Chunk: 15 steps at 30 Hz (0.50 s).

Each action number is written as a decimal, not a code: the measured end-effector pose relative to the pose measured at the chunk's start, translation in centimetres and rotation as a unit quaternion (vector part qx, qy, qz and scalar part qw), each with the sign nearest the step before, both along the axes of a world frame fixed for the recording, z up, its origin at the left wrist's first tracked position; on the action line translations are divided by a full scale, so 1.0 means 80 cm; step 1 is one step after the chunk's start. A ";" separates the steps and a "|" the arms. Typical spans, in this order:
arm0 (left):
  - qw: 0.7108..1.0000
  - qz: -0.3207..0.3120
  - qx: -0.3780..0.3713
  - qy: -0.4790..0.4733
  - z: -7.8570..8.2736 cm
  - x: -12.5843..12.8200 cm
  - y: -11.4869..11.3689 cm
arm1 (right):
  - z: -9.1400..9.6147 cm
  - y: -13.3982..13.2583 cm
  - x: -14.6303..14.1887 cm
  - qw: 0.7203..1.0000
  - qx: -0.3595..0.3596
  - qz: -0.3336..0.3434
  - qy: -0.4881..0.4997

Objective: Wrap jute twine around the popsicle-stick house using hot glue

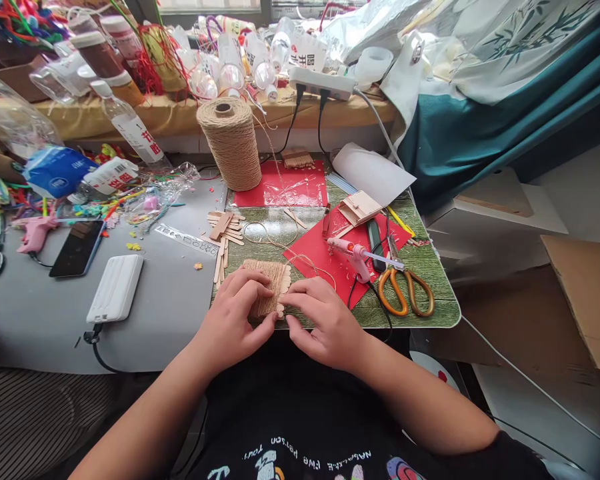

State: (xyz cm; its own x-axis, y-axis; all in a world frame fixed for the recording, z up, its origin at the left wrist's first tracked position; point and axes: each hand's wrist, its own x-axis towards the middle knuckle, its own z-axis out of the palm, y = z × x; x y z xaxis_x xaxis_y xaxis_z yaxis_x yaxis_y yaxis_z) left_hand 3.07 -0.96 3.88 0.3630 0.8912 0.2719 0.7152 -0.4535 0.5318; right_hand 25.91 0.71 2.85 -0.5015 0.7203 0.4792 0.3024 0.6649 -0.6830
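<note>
Near the front edge of the table, a panel of wooden craft sticks wrapped in twine (264,275) lies between my hands. My left hand (240,310) grips it from the left, fingers over the wound twine and thumb at the lower edge. At its right side, where bare rounded stick ends show, the fingertips of my right hand (323,320) touch the panel, thumb and fingers bent round the edge. A loose strand of twine (307,259) loops from the panel toward the big twine spool (229,143) standing behind.
Loose craft sticks (226,230) lie left of the panel. On the right are a pink glue gun (353,253), scissors (405,290), red sheets (305,250) and a small wooden box (359,208). A power bank (115,288) and phone (77,248) lie left. Bottles crowd the back ledge.
</note>
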 end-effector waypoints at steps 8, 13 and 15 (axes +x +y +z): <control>1.000 -0.010 -0.019 0.006 0.002 -0.005 -0.001 | -0.031 0.045 0.004 0.998 -0.055 -0.011 0.002; 0.999 -0.024 -0.026 0.006 0.004 -0.007 -0.001 | -0.055 0.050 -0.003 0.995 -0.091 0.017 0.043; 0.999 -0.034 -0.020 0.007 0.003 -0.008 0.000 | -0.059 0.049 -0.006 0.994 -0.090 0.010 0.053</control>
